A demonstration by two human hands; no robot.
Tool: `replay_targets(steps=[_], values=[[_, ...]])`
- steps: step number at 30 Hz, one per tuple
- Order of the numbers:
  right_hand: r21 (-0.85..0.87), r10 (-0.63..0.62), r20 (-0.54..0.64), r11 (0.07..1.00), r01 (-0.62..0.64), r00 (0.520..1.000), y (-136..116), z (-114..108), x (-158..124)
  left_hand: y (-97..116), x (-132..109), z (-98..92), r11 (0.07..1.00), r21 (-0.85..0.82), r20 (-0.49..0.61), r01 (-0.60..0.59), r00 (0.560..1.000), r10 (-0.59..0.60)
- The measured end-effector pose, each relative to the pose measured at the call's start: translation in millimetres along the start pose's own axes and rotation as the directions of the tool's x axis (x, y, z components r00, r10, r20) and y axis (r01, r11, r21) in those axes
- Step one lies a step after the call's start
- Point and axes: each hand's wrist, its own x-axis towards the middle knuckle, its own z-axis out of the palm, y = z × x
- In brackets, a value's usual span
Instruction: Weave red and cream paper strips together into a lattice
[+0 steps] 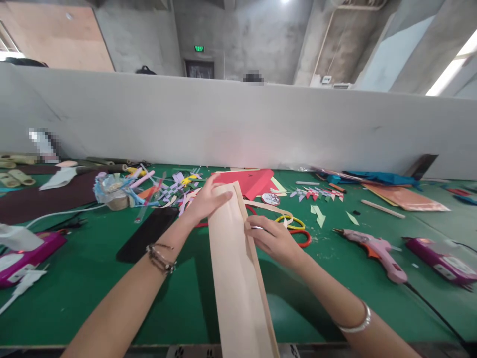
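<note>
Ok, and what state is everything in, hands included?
Pale sheet: held in both hands
Left hand: gripping its top
Right hand: pinching its right edge
Glue gun: lying down; heat unknown
Left power strip: plugged into
Black slab: lying flat
Orange-handled scissors: blades hidden
Exit sign: lit

No wording is legible; the lit green sign [198, 48] above the dark doorway [199, 69] is too small to read.
</note>
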Motion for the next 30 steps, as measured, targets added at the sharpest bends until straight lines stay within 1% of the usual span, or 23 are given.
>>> replay_targets(steps=[1, 2, 4, 5, 7, 9, 10, 12, 14, 16, 19, 23, 25, 28, 30], values=[[0.051, 0.033, 0.012, 0.998, -0.034, 0.999, 2.4, 3.7, -1.3, 2.0, 3.6, 1.9, 0.996, -0.060, 0.014, 0.071, 0.997, -0.070], [0.113, 0.076, 0.027, 0.991, -0.078, 0.997, 4.4, 7.0, -2.8, 3.1, 5.0, 3.9, 0.989, -0.095, 0.032, 0.111, 0.994, -0.108], [0.257, 0.184, 0.077, 0.946, -0.198, 0.980, 6.4, 12.2, -5.5, 1.4, 3.3, 8.9, 0.980, -0.135, 0.051, 0.147, 0.989, -0.142], [0.320, 0.255, 0.109, 0.906, -0.277, 0.961, 6.5, 14.2, -6.0, -1.4, 0.8, 12.4, 0.975, -0.155, 0.058, 0.157, 0.987, -0.150], [0.388, 0.410, 0.181, 0.806, -0.448, 0.894, 5.6, 17.6, -4.5, -9.7, -5.7, 20.8, 0.958, -0.206, 0.084, 0.198, 0.979, -0.185], [0.367, 0.547, 0.236, 0.715, -0.595, 0.803, 4.7, 20.8, 0.2, -18.6, -12.3, 30.1, 0.930, -0.262, 0.131, 0.258, 0.964, -0.231], [0.337, 0.595, 0.259, 0.682, -0.649, 0.761, 4.9, 22.5, 3.5, -22.3, -15.1, 34.2, 0.913, -0.288, 0.155, 0.287, 0.955, -0.252], [0.274, 0.647, 0.315, 0.639, -0.719, 0.695, 7.4, 26.2, 10.7, -27.6, -18.9, 40.4, 0.880, -0.336, 0.191, 0.335, 0.939, -0.285], [0.233, 0.659, 0.366, 0.619, -0.750, 0.657, 12.3, 29.8, 18.1, -30.4, -20.1, 42.8, 0.852, -0.379, 0.203, 0.361, 0.931, -0.305], [0.228, 0.645, 0.402, 0.617, -0.753, 0.650, 18.3, 33.4, 24.8, -32.0, -19.6, 41.5, 0.831, -0.416, 0.197, 0.369, 0.929, -0.314], [0.279, 0.624, 0.423, 0.600, -0.750, 0.657, 25.5, 38.9, 33.5, -34.2, -17.7, 35.4, 0.809, -0.457, 0.195, 0.369, 0.929, -0.313], [0.419, 0.596, 0.480, 0.490, -0.765, 0.644, 30.2, 47.1, 43.5, -36.9, -15.8, 26.7, 0.786, -0.501, 0.182, 0.363, 0.932, -0.315], [0.446, 0.591, 0.489, 0.463, -0.766, 0.642, 32.0, 50.4, 47.9, -37.8, -15.0, 23.8, 0.777, -0.517, 0.164, 0.359, 0.932, -0.322], [0.426, 0.613, 0.446, 0.495, -0.757, 0.652, 35.2, 53.0, 52.4, -38.4, -13.9, 21.7, 0.772, -0.532, 0.136, 0.349, 0.935, -0.328], [0.376, 0.620, 0.409, 0.554, -0.743, 0.669, 36.9, 52.8, 53.5, -38.5, -13.2, 21.3, 0.772, -0.536, 0.120, 0.343, 0.935, -0.332]])
